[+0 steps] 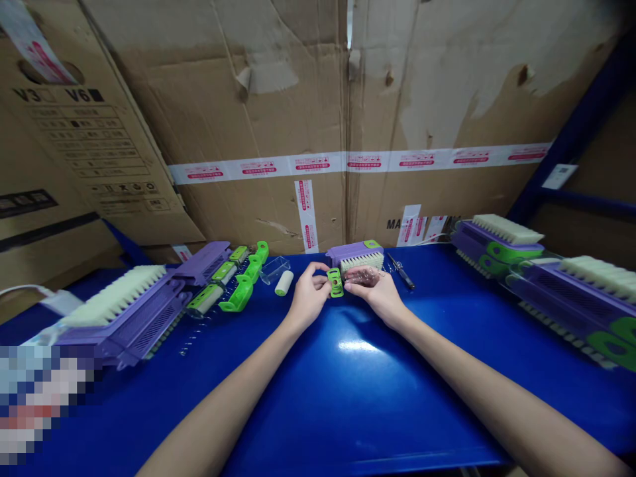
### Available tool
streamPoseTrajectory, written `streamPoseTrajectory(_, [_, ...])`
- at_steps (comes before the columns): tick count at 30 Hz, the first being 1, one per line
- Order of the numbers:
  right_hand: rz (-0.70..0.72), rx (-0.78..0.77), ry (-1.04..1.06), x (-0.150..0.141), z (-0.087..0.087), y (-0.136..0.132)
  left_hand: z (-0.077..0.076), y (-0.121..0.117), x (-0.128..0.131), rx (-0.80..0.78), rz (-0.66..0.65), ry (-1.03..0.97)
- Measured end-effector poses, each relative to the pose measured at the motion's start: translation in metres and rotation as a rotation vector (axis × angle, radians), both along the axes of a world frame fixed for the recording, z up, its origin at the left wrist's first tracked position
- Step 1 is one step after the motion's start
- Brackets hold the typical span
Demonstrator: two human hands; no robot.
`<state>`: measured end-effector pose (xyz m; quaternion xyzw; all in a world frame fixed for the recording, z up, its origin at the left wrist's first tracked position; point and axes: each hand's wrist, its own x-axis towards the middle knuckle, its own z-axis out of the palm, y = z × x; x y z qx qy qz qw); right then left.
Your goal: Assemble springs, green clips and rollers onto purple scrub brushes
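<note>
My left hand point(309, 291) pinches a small bright green plastic bracket point(336, 283) with holes in it, held up above the blue table. My right hand point(376, 291) is at the bracket's right side, thumb and fingers pressed together; what sits between those fingertips is too small to make out. Thin shiny wire loops point(366, 273) show over the right fingers. Just behind both hands lies a purple brush unit point(354, 250) with pale bristles and a green end. A screwdriver point(405, 275) lies right of it. Left of my left hand is a white cylinder point(284, 283) with a green end.
On the left are a clear plastic box point(275, 269), green curved parts point(244, 285), green-and-white pieces point(206, 298), purple housings point(149, 321) and a bristle strip point(116, 295). More purple brush units point(571, 291) lie right. Tall cardboard point(278, 99) closes off the back of the blue table point(348, 411).
</note>
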<state>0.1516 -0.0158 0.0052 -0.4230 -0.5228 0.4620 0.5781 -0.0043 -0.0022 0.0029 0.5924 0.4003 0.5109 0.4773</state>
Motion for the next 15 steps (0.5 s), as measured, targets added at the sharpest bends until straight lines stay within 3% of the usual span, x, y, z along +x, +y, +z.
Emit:
streamPoseTrajectory(9, [0.061, 0.027, 0.015, 0.0012, -0.0006, -0.0004, 0.0039, -0.0002, -0.0003, -0.004, -0.016, -0.007])
streamPoseTrajectory(15, [0.122, -0.037, 0.166, 0.005, 0.0004, -0.0007, 0.0084, -0.0018, -0.0013, -0.059, -0.066, -0.047])
